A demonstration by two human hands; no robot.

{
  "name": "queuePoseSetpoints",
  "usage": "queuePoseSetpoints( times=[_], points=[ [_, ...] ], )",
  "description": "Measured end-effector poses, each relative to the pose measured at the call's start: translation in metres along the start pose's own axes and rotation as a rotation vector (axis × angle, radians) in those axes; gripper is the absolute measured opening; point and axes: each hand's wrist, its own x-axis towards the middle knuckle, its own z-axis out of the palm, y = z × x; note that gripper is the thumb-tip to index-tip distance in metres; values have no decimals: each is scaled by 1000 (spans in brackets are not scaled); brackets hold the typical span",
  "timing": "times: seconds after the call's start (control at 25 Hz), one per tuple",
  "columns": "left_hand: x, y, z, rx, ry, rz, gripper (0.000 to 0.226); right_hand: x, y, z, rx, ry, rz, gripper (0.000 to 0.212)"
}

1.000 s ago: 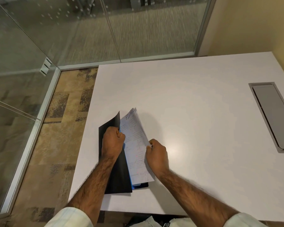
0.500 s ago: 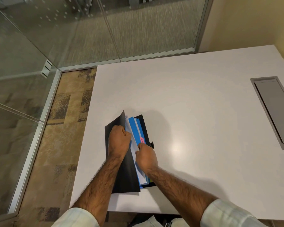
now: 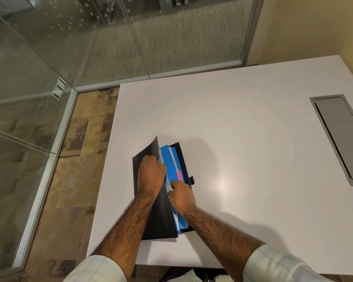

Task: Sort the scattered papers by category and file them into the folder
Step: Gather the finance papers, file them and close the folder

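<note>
- At the near-left part of the table, left hand [image 3: 151, 174] is fisted on the edge of the front cover [image 3: 161, 218], fingers curled round it, holding the cover tilted up and away to the left.
- Right hand [image 3: 181, 193] sits just right of it, fingers curled, pinching the near edge of a white sheet [image 3: 167, 185]; fingertips themselves are hidden.
- Sheet stands inside the black folder [image 3: 181, 159], between the raised cover and the first of the blue dividers [image 3: 167, 159]; most of it is hidden.
- Dividers are stacked in the folder, stepped toward the right.
- Pink tab [image 3: 179, 176] with handwriting sticks out on the right edge of one divider; text not legible.
- Black clasp [image 3: 192, 180] on the folder's right edge, just beside the tab.
- Folder lies flat on the white table [image 3: 243, 129], long side running near to far.
- Grey hatch [image 3: 338, 135] is set into the tabletop, well apart on the right.
- Pale sleeves [image 3: 283, 265] at the near edge.
- Glass wall [image 3: 90, 37] and patterned carpet [image 3: 75, 159] on the far and left sides.
</note>
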Motion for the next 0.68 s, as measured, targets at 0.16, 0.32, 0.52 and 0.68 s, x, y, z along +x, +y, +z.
queuePoseSetpoints(
  times=[0.16,0.32,0.52,0.68],
  points=[
    [1,4,7,-10,-15,-15,19,-3,5,-10,25,17,11,11],
    [4,13,27,30,-62,20,17,-13,25,-29,29,66,85,15],
    [0,31,57,106,-139,94,15,-28,59,-61,19,136,202,22],
    [0,42,74,136,-149,151,19,-30,71,-71,66,242,259,33]
  ],
)
